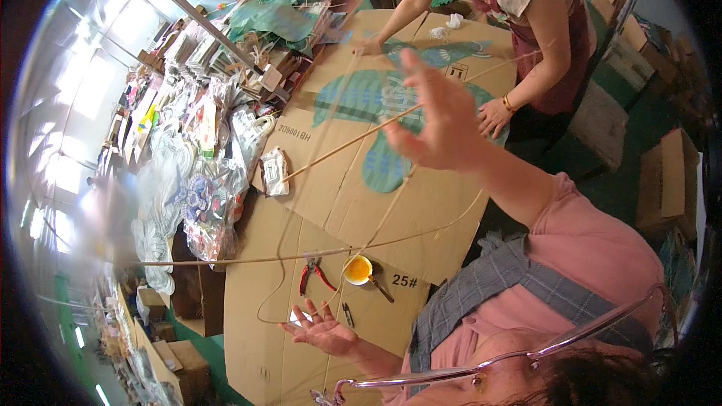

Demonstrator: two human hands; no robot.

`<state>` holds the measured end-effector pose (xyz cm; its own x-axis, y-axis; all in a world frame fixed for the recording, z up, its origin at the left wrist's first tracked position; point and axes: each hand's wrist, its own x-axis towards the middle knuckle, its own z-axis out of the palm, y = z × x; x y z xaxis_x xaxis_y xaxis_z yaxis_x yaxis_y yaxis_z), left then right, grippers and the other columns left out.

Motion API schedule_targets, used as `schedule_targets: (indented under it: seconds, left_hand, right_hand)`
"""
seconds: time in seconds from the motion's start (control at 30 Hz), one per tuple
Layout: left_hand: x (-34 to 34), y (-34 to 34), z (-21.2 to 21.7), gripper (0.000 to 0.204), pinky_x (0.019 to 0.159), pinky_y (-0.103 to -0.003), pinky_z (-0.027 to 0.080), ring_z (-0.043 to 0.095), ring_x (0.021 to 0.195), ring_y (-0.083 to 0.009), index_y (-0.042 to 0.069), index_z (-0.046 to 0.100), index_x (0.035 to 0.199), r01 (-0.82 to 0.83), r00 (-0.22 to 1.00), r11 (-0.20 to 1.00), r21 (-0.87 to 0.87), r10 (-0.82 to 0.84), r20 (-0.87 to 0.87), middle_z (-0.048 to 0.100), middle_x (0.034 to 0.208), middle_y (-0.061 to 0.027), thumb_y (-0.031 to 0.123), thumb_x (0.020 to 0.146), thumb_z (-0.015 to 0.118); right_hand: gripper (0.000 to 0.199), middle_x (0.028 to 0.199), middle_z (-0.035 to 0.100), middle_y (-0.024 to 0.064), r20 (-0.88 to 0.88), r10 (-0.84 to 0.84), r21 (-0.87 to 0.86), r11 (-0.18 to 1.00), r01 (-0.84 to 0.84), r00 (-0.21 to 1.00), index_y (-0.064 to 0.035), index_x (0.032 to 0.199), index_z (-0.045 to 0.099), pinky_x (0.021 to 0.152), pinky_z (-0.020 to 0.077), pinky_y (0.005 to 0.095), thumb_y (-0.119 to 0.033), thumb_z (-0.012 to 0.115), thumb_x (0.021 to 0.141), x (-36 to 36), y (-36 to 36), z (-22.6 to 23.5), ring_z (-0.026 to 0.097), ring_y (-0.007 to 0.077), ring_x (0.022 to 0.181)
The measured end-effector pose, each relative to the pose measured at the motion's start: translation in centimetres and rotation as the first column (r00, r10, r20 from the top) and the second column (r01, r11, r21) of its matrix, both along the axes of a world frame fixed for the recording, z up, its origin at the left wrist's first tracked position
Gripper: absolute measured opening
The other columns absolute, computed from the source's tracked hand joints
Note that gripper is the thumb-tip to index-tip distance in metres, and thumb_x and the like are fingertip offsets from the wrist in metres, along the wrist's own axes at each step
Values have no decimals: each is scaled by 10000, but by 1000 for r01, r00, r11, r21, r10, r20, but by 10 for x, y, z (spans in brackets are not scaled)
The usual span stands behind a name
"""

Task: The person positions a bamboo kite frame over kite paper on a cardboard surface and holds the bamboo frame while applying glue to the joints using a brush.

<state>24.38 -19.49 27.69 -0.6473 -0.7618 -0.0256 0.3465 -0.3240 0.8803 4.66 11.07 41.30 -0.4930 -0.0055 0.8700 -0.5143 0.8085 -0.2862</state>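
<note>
My left hand (325,329) is open above the near end of a cardboard-covered table (259,361), palm up with fingers spread. A thin pale strip (280,274) bends in a loop by its fingertips. My right hand (444,124), slightly blurred, is raised over the table with thumb and fingers apart. Through that gap runs a long thin stick (338,150); I see no grip on it. More thin strips cross between my hands. Beneath them lie red-handled pliers (316,274), a small white bowl (358,270) of orange-yellow stuff with a brush-like tool (381,290), and a small dark tool (347,314).
Opposite, another person (538,37) rests both hands on flat blue-green wing-shaped pieces (387,158). A white packet (275,173) lies at the table's left edge. Bagged goods (210,210) and green sheets (278,11) are piled along the left. Cartons (665,184) stand at right.
</note>
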Motion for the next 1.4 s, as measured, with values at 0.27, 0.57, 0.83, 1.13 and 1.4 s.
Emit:
schedule_targets:
  seconds: [0.27, 0.57, 0.83, 1.13, 1.4]
  left_hand:
    - [51, -33, 18, 620, 769, -382, 467, 455, 1076, -258, 249, 186, 1359, -423, 888, 906, -11, 417, 190, 313, 1333, -108, 588, 855, 310]
    - [99, -85, -6, 644, 704, -358, 506, 449, 1078, -268, 198, 223, 1345, -601, 756, 794, -91, 602, 258, 310, 1325, -101, 576, 844, 365]
    - [110, -89, -12, 654, 702, -354, 509, 450, 1077, -265, 181, 220, 1342, -604, 725, 782, -156, 620, 299, 311, 1322, -96, 570, 841, 380]
    - [102, -57, -37, 620, 710, -346, 490, 433, 1090, -247, 177, 182, 1347, -520, 806, 791, -321, 579, 121, 306, 1327, -77, 499, 865, 404]
    - [62, -4, -35, 644, 727, -366, 460, 434, 1072, -240, 159, 189, 1345, -581, 740, 786, -214, 619, 264, 293, 1339, -85, 494, 854, 437]
  right_hand:
    - [777, 912, 511, 127, 202, 328, -23, 943, -331, 923, 88, 1259, 282, 688, 374, 384, -353, 594, 701, -14, -124, -32, 515, 254, 811]
    - [770, 844, 466, 118, 240, 587, -115, 808, -578, 773, 102, 1252, 265, 649, 395, 351, -377, 585, 741, -7, -195, -74, 490, 248, 697]
    - [807, 885, 479, 130, 358, 589, -98, 795, -598, 725, 41, 1297, 241, 644, 418, 355, -428, 590, 740, -28, -185, -96, 509, 261, 699]
    - [789, 901, 522, 147, 408, 615, -140, 772, -620, 675, 2, 1298, 254, 660, 442, 387, -448, 586, 742, -90, -151, -117, 545, 282, 728]
    - [810, 900, 518, 146, 556, 581, -107, 759, -642, 594, -1, 1317, 242, 663, 440, 377, -457, 585, 742, -130, -117, -137, 540, 273, 732]
